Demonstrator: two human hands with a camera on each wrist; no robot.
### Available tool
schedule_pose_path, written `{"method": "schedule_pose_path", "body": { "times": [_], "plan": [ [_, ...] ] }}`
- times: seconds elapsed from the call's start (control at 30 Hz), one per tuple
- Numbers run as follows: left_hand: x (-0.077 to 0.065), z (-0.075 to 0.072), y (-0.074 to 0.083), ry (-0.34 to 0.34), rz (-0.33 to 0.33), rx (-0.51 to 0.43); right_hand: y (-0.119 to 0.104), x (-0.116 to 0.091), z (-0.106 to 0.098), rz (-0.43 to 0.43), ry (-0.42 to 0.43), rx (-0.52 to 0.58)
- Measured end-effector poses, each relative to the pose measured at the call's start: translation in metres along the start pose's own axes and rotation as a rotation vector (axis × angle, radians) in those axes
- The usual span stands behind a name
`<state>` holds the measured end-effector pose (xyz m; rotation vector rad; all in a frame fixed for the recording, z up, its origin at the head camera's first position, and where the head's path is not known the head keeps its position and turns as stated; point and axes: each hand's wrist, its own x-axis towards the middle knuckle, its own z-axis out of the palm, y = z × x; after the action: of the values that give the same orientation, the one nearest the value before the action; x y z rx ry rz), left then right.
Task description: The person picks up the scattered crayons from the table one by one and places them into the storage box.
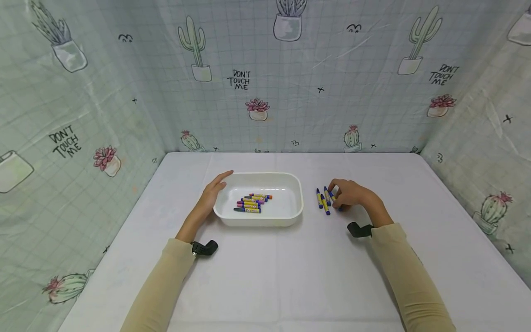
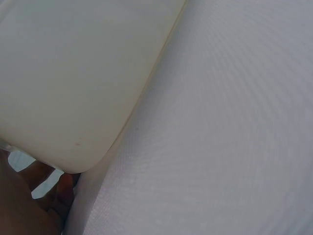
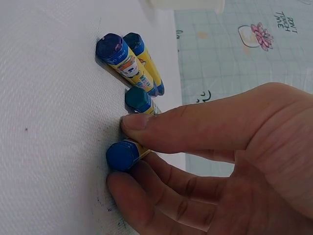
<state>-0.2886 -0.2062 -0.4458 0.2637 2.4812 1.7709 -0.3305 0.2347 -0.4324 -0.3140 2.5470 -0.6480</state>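
A white plastic tray (image 1: 259, 222) stands mid-table with several crayons (image 1: 249, 210) lying in it, wrapped in yellow and blue. My left hand (image 1: 210, 196) holds the tray's left end, thumb at the rim. In the left wrist view, bent fingers (image 2: 36, 174) show beside the tray's corner. To the right of the tray, my right hand (image 1: 350, 192) pinches a blue crayon (image 3: 122, 155) between thumb and fingers, low at the tabletop. Just left of it lie three more crayons: a purple one (image 3: 129, 63), a dark teal one (image 3: 134, 41) and a green one (image 3: 139, 99).
A white cloth covers the table (image 1: 274, 276). Behind it and at both sides hangs a curtain (image 1: 307, 115) printed with cacti. Each wrist wears a black camera strap, such as the right strap (image 1: 360, 229).
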Motion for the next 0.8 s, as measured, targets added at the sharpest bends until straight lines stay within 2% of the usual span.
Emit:
{"method": "schedule_pose_path", "body": {
  "times": [0.5, 0.8],
  "plan": [
    [0.001, -0.002, 0.001, 0.004, 0.000, 0.001, 0.000, 0.001, -0.001, -0.003, 0.012, -0.008],
    [0.019, -0.003, -0.033, 0.014, 0.001, 0.014, 0.001, 0.000, 0.000, -0.017, 0.002, -0.001]
  ]
}}
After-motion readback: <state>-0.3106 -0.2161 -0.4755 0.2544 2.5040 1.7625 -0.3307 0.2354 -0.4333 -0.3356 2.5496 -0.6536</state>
